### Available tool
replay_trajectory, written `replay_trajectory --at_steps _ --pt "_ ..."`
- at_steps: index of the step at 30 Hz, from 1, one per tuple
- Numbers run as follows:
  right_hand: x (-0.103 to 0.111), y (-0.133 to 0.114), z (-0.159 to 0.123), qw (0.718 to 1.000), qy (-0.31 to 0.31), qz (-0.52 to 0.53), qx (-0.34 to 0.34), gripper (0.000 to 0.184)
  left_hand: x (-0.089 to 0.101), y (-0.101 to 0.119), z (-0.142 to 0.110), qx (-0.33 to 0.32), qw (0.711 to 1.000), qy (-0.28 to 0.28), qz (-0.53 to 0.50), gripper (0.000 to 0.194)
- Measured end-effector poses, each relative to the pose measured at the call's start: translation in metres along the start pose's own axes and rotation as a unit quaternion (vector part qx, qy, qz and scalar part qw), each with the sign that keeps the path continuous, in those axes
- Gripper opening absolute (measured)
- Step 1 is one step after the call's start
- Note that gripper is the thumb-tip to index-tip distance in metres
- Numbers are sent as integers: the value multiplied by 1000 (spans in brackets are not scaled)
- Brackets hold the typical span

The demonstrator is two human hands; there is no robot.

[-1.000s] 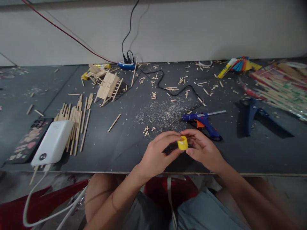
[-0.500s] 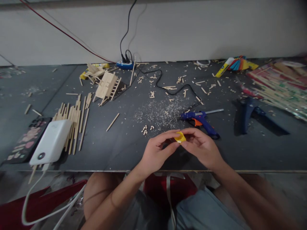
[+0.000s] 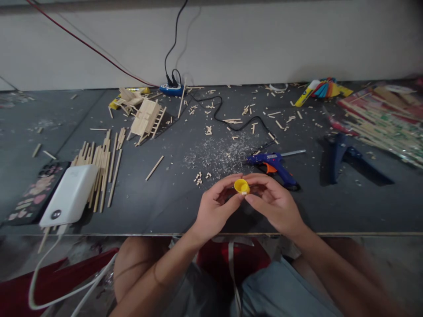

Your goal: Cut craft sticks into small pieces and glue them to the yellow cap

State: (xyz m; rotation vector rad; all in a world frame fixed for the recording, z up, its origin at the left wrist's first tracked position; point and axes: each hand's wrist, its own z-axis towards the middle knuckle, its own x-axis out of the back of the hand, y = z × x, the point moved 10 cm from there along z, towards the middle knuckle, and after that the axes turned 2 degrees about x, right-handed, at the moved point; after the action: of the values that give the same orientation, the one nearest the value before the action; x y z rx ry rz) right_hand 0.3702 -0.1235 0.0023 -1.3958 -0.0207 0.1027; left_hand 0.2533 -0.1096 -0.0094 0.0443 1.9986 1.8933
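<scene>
Yellow hollow piece (image 3: 241, 186), one, held between two bare hands above the near part of the dark table (image 3: 175, 209), its round opening facing the viewer. Left hand (image 3: 216, 209): thumb and curled fingers pinch the piece from the left. Right hand (image 3: 276, 204): thumb and curled fingers pinch it from the right; the two thumb tips lie close together at its near side, beside one small pale patch. Beyond the right hand: one blue glue gun (image 3: 276, 166) with one orange trigger (image 3: 271, 168). Far left: one phone (image 3: 35, 193), one white power bank (image 3: 69, 193), and wooden sticks (image 3: 106, 167) too overlapped to count. Rear: one blue power strip (image 3: 172, 91) bearing two black plugs.
</scene>
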Motion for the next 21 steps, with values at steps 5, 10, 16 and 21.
replay_trajectory --at_steps 5,10,16,21 --pt "-2 -2 -2 1000 -7 -12 9 25 2 4 -1 -28 999 8 23 29" --pt "-1 -2 -2 1000 1 -16 7 24 2 7 -2 -44 998 8 48 29" --pt "-2 -1 -2 1000 7 -10 4 23 2 9 -3 -53 997 4 61 28" --pt "-1 1 -3 1000 12 -11 -1 23 3 11 -3 -68 995 6 68 29"
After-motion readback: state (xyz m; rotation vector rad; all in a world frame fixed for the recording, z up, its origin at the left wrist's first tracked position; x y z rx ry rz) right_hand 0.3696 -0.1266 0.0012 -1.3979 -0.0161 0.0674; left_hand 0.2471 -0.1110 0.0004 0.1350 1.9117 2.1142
